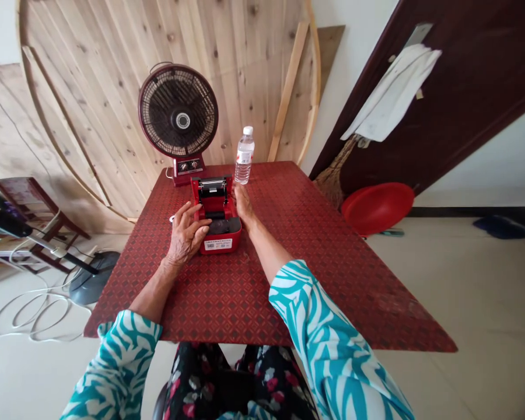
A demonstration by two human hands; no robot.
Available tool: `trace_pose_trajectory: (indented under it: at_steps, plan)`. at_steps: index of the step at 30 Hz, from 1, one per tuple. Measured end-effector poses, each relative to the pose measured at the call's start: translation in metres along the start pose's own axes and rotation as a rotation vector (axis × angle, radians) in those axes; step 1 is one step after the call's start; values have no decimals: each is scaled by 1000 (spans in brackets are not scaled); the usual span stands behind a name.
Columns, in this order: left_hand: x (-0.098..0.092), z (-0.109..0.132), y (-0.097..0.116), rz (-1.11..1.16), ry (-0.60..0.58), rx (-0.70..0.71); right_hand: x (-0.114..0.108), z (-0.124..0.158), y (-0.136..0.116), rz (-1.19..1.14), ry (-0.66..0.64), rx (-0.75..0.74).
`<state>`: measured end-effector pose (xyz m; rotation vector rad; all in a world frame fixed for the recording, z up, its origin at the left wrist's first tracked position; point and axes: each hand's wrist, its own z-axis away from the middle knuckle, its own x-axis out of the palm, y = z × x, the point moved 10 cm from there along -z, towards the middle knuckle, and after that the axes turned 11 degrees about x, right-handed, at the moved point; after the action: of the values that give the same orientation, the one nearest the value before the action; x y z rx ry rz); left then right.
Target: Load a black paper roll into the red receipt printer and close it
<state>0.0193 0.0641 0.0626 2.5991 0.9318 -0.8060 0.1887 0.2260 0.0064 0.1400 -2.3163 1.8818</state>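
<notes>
Neither hand is closed around anything: the left hand point(184, 233) lies loosely on the left side of the red printer point(219, 239), its fingers spread and bent over the edge so that the fingertips rest on the black top of the body, while the right hand point(242, 204) lies stretched along the printer's right side, touching it near the back corner; whether its fingers curl around the casing cannot be told from this angle. The printer sits between the two hands on the red patterned table point(297, 268), towards the far end and slightly left of the middle. Its lid point(212, 188) stands open and upright at the back, showing the dark paper bay, and a white label faces the person on the front. Just behind the printer stands a dark red table fan point(178, 114), facing the person. A clear water bottle point(244, 154) with a white cap stands upright just beside the lid, behind the right hand. Both forearms reach out of teal-and-white patterned sleeves. A large round wooden board point(254, 70) leans against the wall behind the table. To the right, a white cloth point(389, 96) hangs on a dark door point(464, 76), with a broom point(332, 175) and a red basin point(376, 207) on the floor below. White cables point(26, 309) loop on the floor at the left.
</notes>
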Motion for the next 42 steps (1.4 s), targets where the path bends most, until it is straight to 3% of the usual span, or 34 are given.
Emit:
trace_pose_trajectory:
  at_steps: [2,4,8,11,16,21,31,36,42]
  plan:
    - [-2,0,2,-30,14,23,6,-10,-2,-16,-42,66]
    - [-2,0,2,-61,17,31,2,-10,0,-31,0,118]
    - [-4,0,3,-91,32,28,-10,8,10,-59,88,155]
    - [-6,1,1,-86,55,-2,-15,30,10,-43,95,88]
    - [-5,6,-8,-50,41,-58,-18,58,-4,185,96,-105]
    - [-1,8,-18,-71,-34,-121,-18,57,-1,212,85,-150]
    - [-4,6,-22,-26,-14,-207,-17,57,0,206,85,-197]
    - [-5,10,-28,142,-16,-328,-19,59,3,168,74,-180]
    - [-3,31,-62,365,83,-704,-20,57,24,74,50,-46]
